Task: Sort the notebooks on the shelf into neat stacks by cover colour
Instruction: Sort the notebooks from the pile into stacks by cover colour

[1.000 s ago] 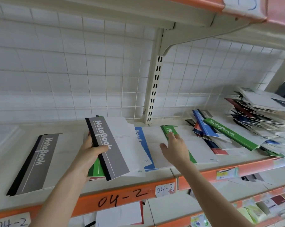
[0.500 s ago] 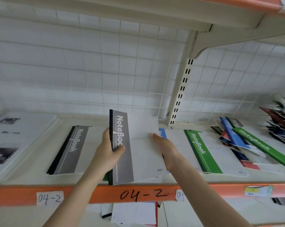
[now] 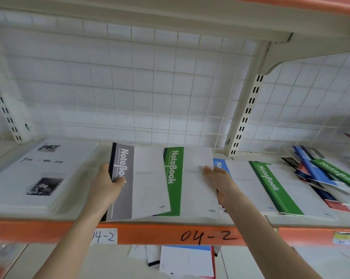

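Sorting looks about half done: left hand (image 3: 104, 186) grips a grey notebook (image 3: 122, 202), right hand (image 3: 220, 182) grips a green notebook (image 3: 174, 178), mixed pile (image 3: 319, 174) at right not yet sorted.

Ref: slotted upright (image 3: 244, 117). Left of it: grey notebook (image 3: 127, 198), green notebook (image 3: 174, 190), white book stack (image 3: 39, 174) cover deck (image 3: 19, 215); air above open to upper shelf (image 3: 150, 15). Right: jumbled pile (image 3: 319, 178) blocks. Behind: wire grid (image 3: 150, 93) shuts rear.
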`<action>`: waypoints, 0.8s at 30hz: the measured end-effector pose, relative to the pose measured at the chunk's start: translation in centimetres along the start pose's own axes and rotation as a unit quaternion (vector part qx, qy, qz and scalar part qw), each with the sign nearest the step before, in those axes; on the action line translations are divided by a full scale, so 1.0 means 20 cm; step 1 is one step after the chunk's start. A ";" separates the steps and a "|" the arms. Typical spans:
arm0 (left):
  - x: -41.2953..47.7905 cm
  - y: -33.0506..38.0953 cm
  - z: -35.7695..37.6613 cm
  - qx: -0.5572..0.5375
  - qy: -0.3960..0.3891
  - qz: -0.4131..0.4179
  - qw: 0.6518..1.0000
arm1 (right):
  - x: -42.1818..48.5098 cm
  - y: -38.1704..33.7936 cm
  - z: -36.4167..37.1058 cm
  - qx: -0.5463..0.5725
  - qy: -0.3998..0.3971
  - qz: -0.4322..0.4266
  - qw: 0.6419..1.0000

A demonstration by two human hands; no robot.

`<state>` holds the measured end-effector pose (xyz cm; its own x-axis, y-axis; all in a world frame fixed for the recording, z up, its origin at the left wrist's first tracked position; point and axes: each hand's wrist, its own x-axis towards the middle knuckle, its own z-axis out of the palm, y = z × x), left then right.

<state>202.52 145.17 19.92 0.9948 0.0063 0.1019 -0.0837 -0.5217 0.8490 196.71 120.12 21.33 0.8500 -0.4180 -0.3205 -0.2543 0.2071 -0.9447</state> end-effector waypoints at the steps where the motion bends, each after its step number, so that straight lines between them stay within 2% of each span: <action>1: 0.02 -0.01 -0.02 0.054 0.018 0.015 0.998 | 0.00 0.01 0.00 -0.007 0.009 -0.004 1.000; 3: 0.04 -0.01 -0.05 0.159 0.042 0.048 0.985 | -0.01 0.02 -0.01 -0.008 0.024 -0.014 1.000; 6: 0.04 -0.02 -0.05 0.280 0.002 0.048 0.959 | -0.02 0.04 -0.02 -0.011 0.032 -0.025 0.999; 8: 0.01 -0.02 -0.03 0.321 -0.021 0.056 0.945 | -0.03 0.05 -0.03 -0.021 0.043 -0.030 0.998; 14: -0.13 -0.02 0.09 0.374 -0.208 0.102 0.898 | -0.05 0.05 -0.07 0.007 0.077 -0.032 0.996; 18: -0.15 -0.03 0.15 0.413 -0.228 0.117 0.874 | -0.07 0.06 -0.12 0.026 0.082 -0.023 0.996; 24: -0.09 -0.03 0.23 0.405 -0.197 0.113 0.886 | -0.11 0.07 -0.24 0.066 0.007 -0.022 0.998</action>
<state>201.10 141.51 16.83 0.9142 -0.3922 -0.1019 -0.3734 -0.9131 0.1638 192.27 117.01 20.42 0.8516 -0.4420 -0.2817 -0.1541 0.3026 -0.9406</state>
